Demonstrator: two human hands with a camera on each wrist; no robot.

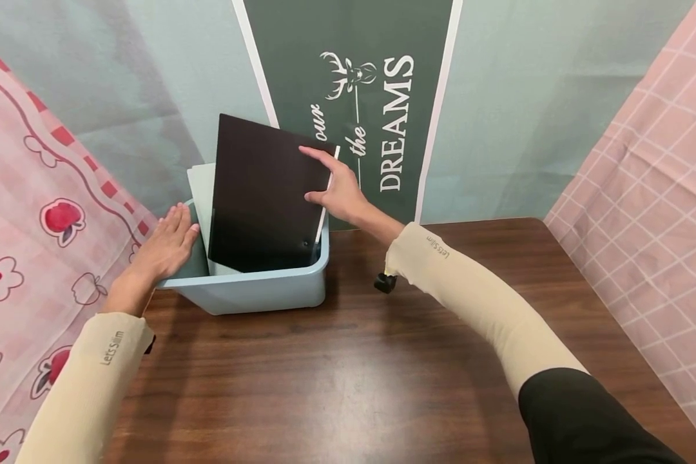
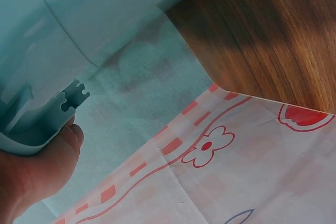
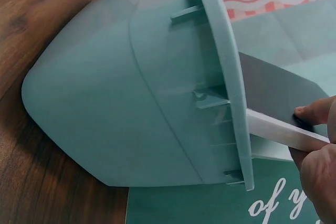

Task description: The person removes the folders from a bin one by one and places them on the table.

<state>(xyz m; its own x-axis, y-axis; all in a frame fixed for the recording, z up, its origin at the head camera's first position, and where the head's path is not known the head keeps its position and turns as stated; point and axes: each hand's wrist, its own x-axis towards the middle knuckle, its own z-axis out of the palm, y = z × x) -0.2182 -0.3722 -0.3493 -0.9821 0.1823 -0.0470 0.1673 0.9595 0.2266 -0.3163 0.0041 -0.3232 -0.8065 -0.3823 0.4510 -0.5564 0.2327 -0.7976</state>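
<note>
A light blue plastic bin (image 1: 261, 291) stands on the table at the back left. A flat black book (image 1: 267, 193) with a white edge leans up out of it, tilted. My right hand (image 1: 343, 192) grips the book by its right edge, thumb on the near face; the right wrist view shows the white edge (image 3: 286, 129) within that grip. Behind the book, a pale sheet-like thing (image 1: 202, 183) also stands in the bin. My left hand (image 1: 168, 241) rests at the bin's left rim with fingers straight. The book's lower end is hidden inside the bin.
The brown wooden table (image 1: 348, 374) reaches forward and right. A pale green cloth (image 1: 528, 129) with a dark printed panel (image 1: 348, 26) hangs behind. Pink patterned cloth (image 1: 35, 225) borders the left, and pink checked cloth (image 1: 667, 161) the right.
</note>
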